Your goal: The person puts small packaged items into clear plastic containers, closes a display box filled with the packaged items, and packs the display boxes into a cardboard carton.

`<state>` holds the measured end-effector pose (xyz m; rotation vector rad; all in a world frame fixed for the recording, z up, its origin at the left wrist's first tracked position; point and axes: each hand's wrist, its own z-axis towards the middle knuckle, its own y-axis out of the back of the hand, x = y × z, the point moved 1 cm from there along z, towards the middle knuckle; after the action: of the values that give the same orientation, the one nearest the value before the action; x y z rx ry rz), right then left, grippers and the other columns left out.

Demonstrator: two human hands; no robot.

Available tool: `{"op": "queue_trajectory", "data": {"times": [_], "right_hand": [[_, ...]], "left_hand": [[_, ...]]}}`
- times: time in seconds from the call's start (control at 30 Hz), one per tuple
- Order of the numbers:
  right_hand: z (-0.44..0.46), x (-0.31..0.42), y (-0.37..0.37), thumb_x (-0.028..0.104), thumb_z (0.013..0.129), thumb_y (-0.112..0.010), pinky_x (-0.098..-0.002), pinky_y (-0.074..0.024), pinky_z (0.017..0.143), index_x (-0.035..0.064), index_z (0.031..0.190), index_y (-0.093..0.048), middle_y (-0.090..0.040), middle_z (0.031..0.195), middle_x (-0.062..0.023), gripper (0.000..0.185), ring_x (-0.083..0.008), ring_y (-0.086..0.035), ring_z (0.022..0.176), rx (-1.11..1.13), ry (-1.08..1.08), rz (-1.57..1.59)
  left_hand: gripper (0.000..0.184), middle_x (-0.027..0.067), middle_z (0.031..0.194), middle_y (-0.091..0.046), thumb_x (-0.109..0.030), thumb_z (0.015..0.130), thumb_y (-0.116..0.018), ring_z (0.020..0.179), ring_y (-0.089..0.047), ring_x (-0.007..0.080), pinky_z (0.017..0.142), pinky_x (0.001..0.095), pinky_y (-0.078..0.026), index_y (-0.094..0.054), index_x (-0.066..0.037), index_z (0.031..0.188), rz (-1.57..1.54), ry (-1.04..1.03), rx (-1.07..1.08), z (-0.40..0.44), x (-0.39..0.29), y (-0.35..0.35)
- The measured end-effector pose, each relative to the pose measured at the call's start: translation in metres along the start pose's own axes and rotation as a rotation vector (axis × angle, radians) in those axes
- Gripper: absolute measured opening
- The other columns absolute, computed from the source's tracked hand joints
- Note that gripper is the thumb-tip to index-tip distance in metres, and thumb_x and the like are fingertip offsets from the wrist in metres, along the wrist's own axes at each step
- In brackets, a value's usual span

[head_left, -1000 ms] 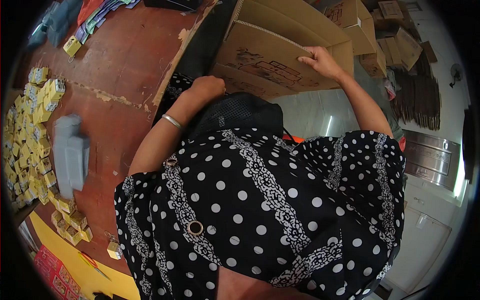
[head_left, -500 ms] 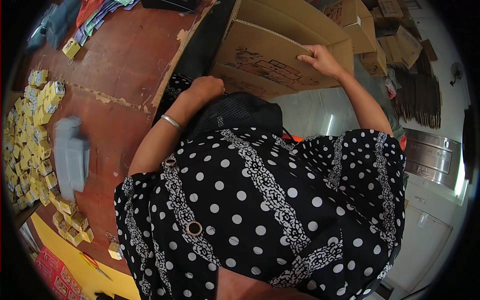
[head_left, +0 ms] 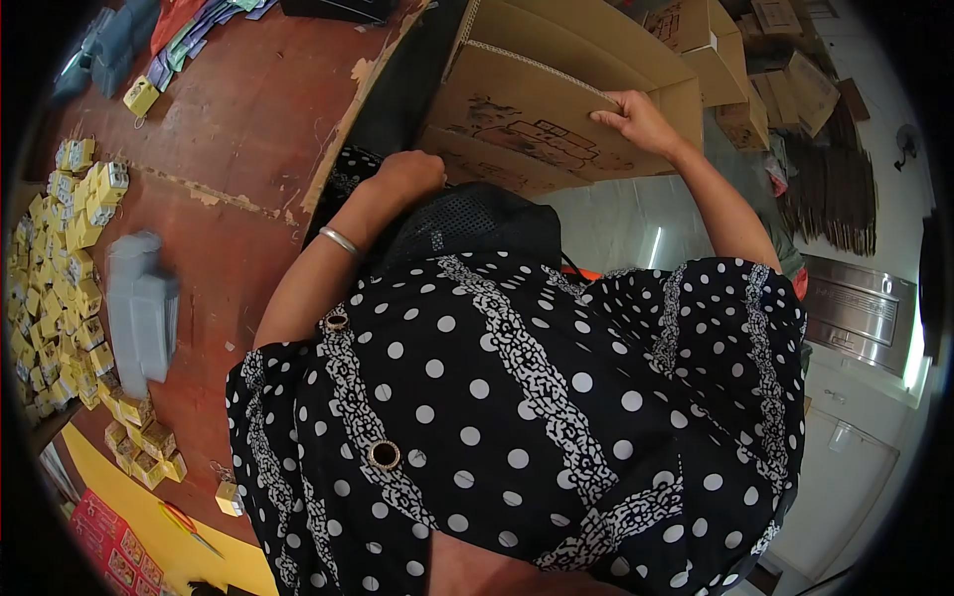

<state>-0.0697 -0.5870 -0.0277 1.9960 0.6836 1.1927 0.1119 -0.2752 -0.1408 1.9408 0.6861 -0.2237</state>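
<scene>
A large cardboard box (head_left: 556, 124), printed with dark lettering and drawings, stands open in front of me. My right hand (head_left: 636, 117) grips the top edge of its near side, thumb on the printed face and fingers over the edge. At the box's lower left corner is my left hand (head_left: 412, 173), closed, wearing a metal bangle on the wrist. Its fingertips are turned away, so what it holds, if anything, is hidden. A black mesh item (head_left: 472, 219) lies just below the left hand, against my body.
On the left, a worn red table (head_left: 238, 109) carries a heap of small yellow boxes (head_left: 60, 288) and stacked translucent plastic pieces (head_left: 139, 308). Scissors (head_left: 184, 521) lie on a yellow surface. More cartons (head_left: 701, 45) and flattened cardboard (head_left: 830, 194) stand at the right.
</scene>
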Motion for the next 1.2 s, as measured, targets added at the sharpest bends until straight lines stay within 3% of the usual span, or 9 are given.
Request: {"op": "queue_trajectory", "data": {"times": [0.33,0.43,0.57,0.83,0.9,0.97,1.07,1.13,1.2], "right_hand": [[-0.003,0.0,-0.004,0.018,0.094,-0.069,-0.0356,-0.0526,0.079,0.0041,0.114,-0.07,-0.075,0.092,-0.0128,0.024,-0.0153,-0.069,0.083,-0.016,0.025,0.008],[-0.009,0.008,-0.007,0.019,0.093,-0.069,-0.0372,-0.0526,0.077,0.0031,0.11,-0.07,-0.073,0.093,-0.017,0.023,-0.0214,-0.07,0.082,-0.037,0.005,-0.035],[-0.029,0.017,-0.033,0.019,0.089,-0.07,-0.0456,-0.0511,0.073,0.0019,0.101,-0.07,-0.068,0.093,-0.0212,0.021,-0.042,-0.064,0.085,-0.113,0.099,-0.235],[-0.044,0.036,-0.043,0.016,0.088,-0.068,-0.0491,-0.0506,0.074,0.0008,0.099,-0.068,-0.066,0.095,-0.0201,0.019,-0.0438,-0.063,0.088,-0.19,0.143,-0.332],[-0.043,0.036,-0.043,0.013,0.086,-0.068,-0.0498,-0.0516,0.077,0.0015,0.104,-0.068,-0.066,0.098,-0.0224,0.021,-0.0446,-0.064,0.091,-0.121,0.139,-0.264],[-0.025,0.076,-0.016,0.02,0.086,-0.072,-0.0465,-0.0534,0.086,0.0063,0.124,-0.065,-0.068,0.11,-0.0231,0.04,-0.0416,-0.065,0.102,0.27,0.029,-0.469],[0.021,0.159,0.033,0.021,0.086,-0.075,-0.045,-0.0538,0.088,0.0069,0.128,-0.063,-0.068,0.112,-0.0215,0.046,-0.0383,-0.067,0.103,0.376,0.249,-0.709],[0.063,0.218,0.049,0.017,0.088,-0.075,-0.0415,-0.0549,0.086,0.0049,0.126,-0.064,-0.069,0.111,-0.0197,0.041,-0.0347,-0.069,0.1,0.0,0.538,-0.325],[0.118,0.25,0.056,0.011,0.09,-0.071,-0.0365,-0.056,0.08,0.0028,0.122,-0.065,-0.07,0.107,-0.0185,0.033,-0.0326,-0.071,0.095,-0.109,0.649,-0.148]], "left_hand": [[0.034,0.0223,0.107,-0.072,-0.027,0.095,-0.052,0.104,-0.069,0.0368,0.091,0.0464,-0.055,-0.075,-0.003,0.103,-0.001,-0.003,-0.015,0.0,0.001,-0.003],[0.034,0.0229,0.105,-0.072,-0.027,0.094,-0.053,0.103,-0.07,0.0373,0.091,0.0467,-0.055,-0.075,-0.002,0.101,-0.004,-0.003,-0.051,0.001,0.003,-0.003],[0.034,0.0235,0.104,-0.072,-0.029,0.093,-0.057,0.102,-0.069,0.0377,0.091,0.0462,-0.055,-0.075,-0.002,0.1,-0.06,-0.006,-0.044,0.002,0.004,-0.004],[0.034,0.0229,0.099,-0.073,-0.033,0.09,-0.061,0.097,-0.071,0.0384,0.089,0.0478,-0.054,-0.077,-0.003,0.094,-0.109,-0.099,-0.01,0.028,0.008,-0.019],[0.031,0.0216,0.095,-0.073,-0.029,0.088,-0.06,0.093,-0.072,0.0382,0.084,0.048,-0.056,-0.078,-0.004,0.092,-0.108,-0.129,-0.018,0.037,0.012,-0.03],[0.024,0.0205,0.088,-0.073,-0.02,0.085,-0.06,0.085,-0.072,0.0382,0.076,0.0485,-0.057,-0.076,-0.004,0.084,-0.178,-0.164,-0.128,0.029,0.018,-0.035],[0.026,0.0217,0.09,-0.073,-0.017,0.09,-0.055,0.089,-0.071,0.0389,0.08,0.0477,-0.056,-0.075,-0.001,0.089,-0.183,-0.15,-0.182,-0.005,0.022,-0.01],[0.024,0.0227,0.095,-0.073,-0.014,0.089,-0.055,0.092,-0.07,0.0393,0.082,0.0467,-0.056,-0.075,-0.001,0.096,-0.332,-0.075,-0.197,-0.027,0.033,-0.005],[0.026,0.0237,0.1,-0.072,-0.011,0.088,-0.055,0.096,-0.07,0.0397,0.085,0.0457,-0.055,-0.074,-0.001,0.103,-0.477,-0.063,-0.199,-0.055,0.028,0.017]]}}
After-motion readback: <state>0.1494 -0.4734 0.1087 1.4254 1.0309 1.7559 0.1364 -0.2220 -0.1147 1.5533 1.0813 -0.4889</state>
